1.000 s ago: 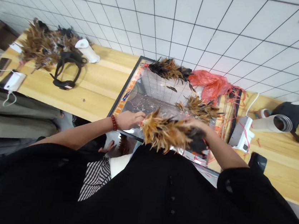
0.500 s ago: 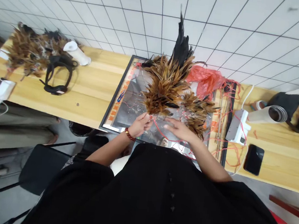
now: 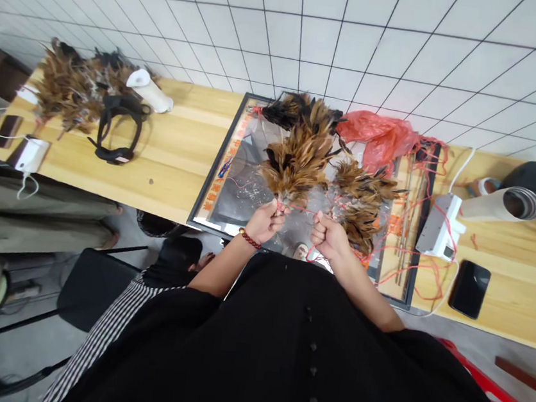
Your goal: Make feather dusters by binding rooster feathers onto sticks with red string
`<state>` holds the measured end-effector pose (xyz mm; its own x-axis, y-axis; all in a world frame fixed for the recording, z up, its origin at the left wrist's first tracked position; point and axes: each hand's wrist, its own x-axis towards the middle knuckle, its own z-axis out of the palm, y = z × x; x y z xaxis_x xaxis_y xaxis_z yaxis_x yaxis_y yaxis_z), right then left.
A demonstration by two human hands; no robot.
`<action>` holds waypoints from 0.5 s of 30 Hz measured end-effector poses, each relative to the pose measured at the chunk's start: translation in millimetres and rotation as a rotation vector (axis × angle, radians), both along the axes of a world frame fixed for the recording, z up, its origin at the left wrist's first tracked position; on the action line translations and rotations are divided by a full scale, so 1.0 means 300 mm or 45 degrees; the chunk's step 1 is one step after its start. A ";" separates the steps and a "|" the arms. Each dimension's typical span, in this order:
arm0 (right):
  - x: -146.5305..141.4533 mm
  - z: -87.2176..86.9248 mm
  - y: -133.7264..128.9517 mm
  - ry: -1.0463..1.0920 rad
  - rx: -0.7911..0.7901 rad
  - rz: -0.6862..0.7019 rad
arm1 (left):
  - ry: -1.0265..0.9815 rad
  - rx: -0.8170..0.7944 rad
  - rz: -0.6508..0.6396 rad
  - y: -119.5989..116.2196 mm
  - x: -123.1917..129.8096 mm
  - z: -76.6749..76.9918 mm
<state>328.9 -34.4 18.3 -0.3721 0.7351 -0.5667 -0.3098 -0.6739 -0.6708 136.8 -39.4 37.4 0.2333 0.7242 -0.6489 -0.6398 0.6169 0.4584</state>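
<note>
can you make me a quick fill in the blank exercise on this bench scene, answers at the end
The left hand holds the base of a bundle made of ____.
The right hand holds a string whose colour is ____.
A beaded bracelet sits on the person's ____ wrist.
From the person's viewpoint, a crumpled plastic bag lies to the ____ of the held bundle.

Missing words: feathers; red; left; right

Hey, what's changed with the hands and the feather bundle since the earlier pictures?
The feather bundle, first held sideways, has swung round to point toward the wall. The right hand, open a moment ago, has closed on the red cord, now stretched between the hands. The left hand still grips the bundle's base; the red bag and phone stayed put.
</note>
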 end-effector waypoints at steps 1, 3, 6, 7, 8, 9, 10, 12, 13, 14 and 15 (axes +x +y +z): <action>-0.001 0.000 -0.001 0.005 0.009 0.008 | -0.017 0.002 -0.015 0.002 -0.001 -0.003; -0.003 -0.001 -0.002 0.012 0.025 0.022 | -0.036 0.013 -0.062 0.002 0.000 -0.017; -0.007 -0.006 -0.009 -0.003 0.039 0.020 | 0.078 0.054 -0.054 -0.008 0.014 -0.050; -0.008 -0.009 -0.015 -0.026 0.050 0.030 | 0.153 0.062 -0.028 -0.012 0.023 -0.061; -0.011 -0.013 -0.024 -0.064 0.070 0.047 | 0.231 0.062 -0.001 -0.017 0.034 -0.071; -0.013 -0.019 -0.035 -0.115 0.102 0.073 | 0.297 0.053 0.024 -0.022 0.045 -0.080; -0.015 -0.026 -0.049 -0.180 0.144 0.111 | 0.344 0.038 0.047 -0.027 0.056 -0.087; -0.016 -0.046 -0.082 -0.364 0.287 0.224 | 0.374 0.004 0.084 -0.035 0.074 -0.099; -0.013 -0.058 -0.099 -0.458 0.368 0.286 | 0.360 -0.009 0.097 -0.038 0.080 -0.103; -0.006 -0.071 -0.113 -0.538 0.445 0.356 | 0.340 -0.018 0.114 -0.041 0.083 -0.106; 0.006 -0.083 -0.122 -0.598 0.511 0.432 | 0.317 -0.025 0.135 -0.043 0.084 -0.108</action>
